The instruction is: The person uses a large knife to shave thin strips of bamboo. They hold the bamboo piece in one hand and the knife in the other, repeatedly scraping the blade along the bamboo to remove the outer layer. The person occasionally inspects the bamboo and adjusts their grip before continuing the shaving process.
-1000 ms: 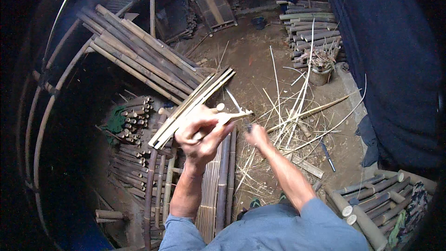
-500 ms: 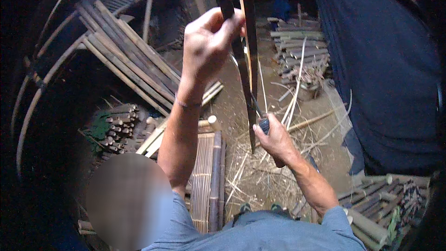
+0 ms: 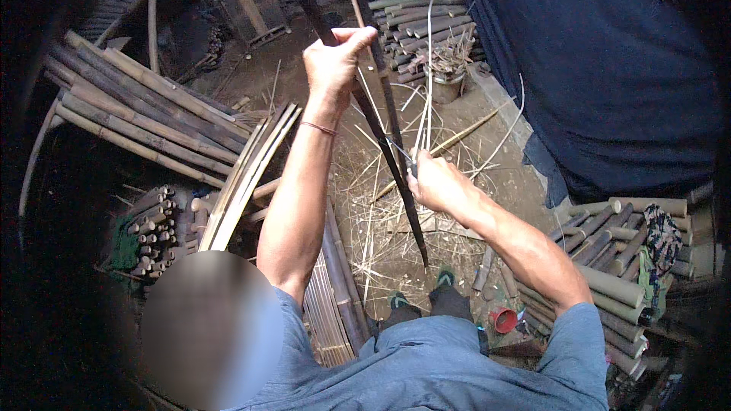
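My left hand (image 3: 331,68) is raised at arm's length, its fingers closed around a long dark bamboo strip (image 3: 369,110) that slants down toward my feet. A second long strip (image 3: 388,99), with a pale edge higher up, runs close beside it; I cannot tell whether the two are joined. Lower and to the right, my right hand (image 3: 442,186) grips a knife (image 3: 413,170) by its dark handle. The thin blade points up and left, reaching the dark strips, and whether it cuts into them is unclear.
Pale shavings (image 3: 365,247) litter the ground by my feet. Bamboo poles (image 3: 145,118) lie at left, with stacked poles (image 3: 426,19) at the back and more poles (image 3: 609,274) at right. A dark cloth (image 3: 579,53) hangs at right. A red cup (image 3: 503,320) stands near my right foot.
The view has shifted, showing more ground and both feet. The dark strips now slant more, their upper parts leaning left. My right hand, with the knife, sits higher in the picture, closer to my left hand.
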Motion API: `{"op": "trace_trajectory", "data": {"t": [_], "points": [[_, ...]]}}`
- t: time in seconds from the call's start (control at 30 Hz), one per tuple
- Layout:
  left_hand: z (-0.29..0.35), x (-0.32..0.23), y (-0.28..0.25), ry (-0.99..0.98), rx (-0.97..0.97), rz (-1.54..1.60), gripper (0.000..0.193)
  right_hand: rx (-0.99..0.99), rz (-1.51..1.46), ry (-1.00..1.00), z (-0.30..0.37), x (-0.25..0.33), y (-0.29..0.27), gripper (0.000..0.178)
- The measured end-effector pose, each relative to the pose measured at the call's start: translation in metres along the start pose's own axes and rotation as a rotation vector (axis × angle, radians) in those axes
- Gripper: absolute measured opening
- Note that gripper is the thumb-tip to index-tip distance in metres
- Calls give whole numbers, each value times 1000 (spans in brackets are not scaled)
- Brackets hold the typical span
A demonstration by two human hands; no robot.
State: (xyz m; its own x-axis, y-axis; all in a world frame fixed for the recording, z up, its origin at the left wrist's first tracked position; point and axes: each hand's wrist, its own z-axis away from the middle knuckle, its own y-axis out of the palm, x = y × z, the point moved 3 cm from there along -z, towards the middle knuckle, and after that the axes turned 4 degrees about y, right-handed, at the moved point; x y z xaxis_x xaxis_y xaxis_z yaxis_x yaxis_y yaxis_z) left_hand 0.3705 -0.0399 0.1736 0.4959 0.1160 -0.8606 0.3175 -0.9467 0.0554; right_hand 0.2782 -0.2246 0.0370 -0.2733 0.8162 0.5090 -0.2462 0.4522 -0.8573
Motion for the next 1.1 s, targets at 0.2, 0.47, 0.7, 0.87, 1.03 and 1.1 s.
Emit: {"op": "trace_trajectory", "data": {"t": [0.2,0.47,0.7,0.87,1.03,1.1], "points": [[-2,10,-16,-1,-18,38,18,183,-598,91,-21,19,-4,42],[-17,29,-25,-25,-96,-78,24,404,-189,332,-45,-148,256,41],[118,176,-73,-447,251,-372,44,453,-333,322,-68,-146,271,34],[180,236,-41,-496,-168,-339,18,539,-514,291,-69,-140,266,25],[193,257,-33,-401,-345,-178,15,857,-790,476,-68,-139,250,28],[187,255,-25,-402,-367,-121,17,357,-419,258,-49,-162,286,37]]}}
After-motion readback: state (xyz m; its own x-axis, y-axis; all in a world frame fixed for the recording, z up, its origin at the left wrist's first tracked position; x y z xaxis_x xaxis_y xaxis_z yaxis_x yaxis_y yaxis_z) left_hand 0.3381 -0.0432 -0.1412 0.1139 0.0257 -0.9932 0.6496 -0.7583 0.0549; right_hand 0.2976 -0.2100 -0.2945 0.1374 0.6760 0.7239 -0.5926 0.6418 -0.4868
